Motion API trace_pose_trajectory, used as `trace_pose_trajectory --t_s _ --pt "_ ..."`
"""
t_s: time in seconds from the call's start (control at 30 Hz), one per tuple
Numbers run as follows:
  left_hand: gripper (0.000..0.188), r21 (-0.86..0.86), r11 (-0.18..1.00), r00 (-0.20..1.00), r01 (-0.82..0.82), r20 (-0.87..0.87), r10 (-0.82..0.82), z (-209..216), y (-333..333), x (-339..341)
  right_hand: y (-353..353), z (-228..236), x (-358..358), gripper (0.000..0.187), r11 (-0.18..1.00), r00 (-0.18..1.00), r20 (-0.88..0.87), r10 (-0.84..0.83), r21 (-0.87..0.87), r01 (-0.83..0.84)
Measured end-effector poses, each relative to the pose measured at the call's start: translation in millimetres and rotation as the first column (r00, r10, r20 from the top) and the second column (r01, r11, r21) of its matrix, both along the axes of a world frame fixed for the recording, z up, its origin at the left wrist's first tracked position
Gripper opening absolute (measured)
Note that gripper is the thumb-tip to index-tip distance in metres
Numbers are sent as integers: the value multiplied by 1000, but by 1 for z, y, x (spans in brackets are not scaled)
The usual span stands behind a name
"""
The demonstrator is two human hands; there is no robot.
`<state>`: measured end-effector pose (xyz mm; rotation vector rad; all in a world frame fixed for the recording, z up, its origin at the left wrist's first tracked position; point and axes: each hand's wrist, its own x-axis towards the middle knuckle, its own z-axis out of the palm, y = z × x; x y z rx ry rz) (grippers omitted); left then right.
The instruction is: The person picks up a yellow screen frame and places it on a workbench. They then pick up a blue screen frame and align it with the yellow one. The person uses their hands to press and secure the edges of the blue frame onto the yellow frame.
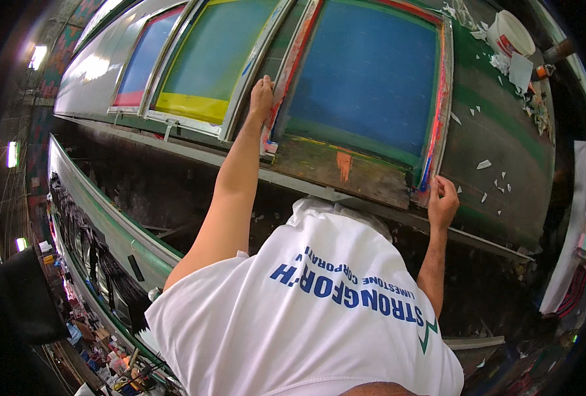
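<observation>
White printed shirt [253, 343] on our own torso fills the lower middle, nearest us. Past it, our right hand [443, 200] sits at the near right corner of the screen frame [447, 79]; fingers bent, thumb and forefinger pinching the frame's edge. Our left hand [262, 99], arm stretched farther, is at the frame's left rail; fingers pressed together and curled, we can't tell whether they grip. So the frame lies on the long dark table [497, 119], between our 2 hands, by the table's near edge. We log blue mesh [365, 72], green along its border, red and blue stains on the side rails, brown strip with an orange smear at the near end. Left of it we have 2 more frames: 1 with a yellow band [191, 107], 1 farther with a red band [129, 98]. Right: white scraps [484, 164] on the table, farther up a white bucket [509, 33]. Far left: lit lamps [37, 57].
</observation>
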<state>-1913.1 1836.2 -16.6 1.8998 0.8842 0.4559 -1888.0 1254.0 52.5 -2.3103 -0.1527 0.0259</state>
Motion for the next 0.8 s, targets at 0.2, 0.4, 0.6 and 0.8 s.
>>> trace_pose_trajectory --t_s 0.2,0.4,0.6,0.8 --pt "42 -38 992 992 119 -41 -121 38 -29 -4 -2 -30 4 51 971 996 -65 -53 -236 36" --pt "63 487 824 956 290 -183 -228 49 -42 -7 13 -35 14 66 974 979 -156 -130 -205 97" --pt "54 583 729 921 358 -350 -171 41 -41 -3 17 -24 11 62 942 983 -107 -150 -316 109" --pt "35 683 636 926 358 -348 -148 37 -41 -1 22 -22 10 60 920 979 -87 -183 -367 140"
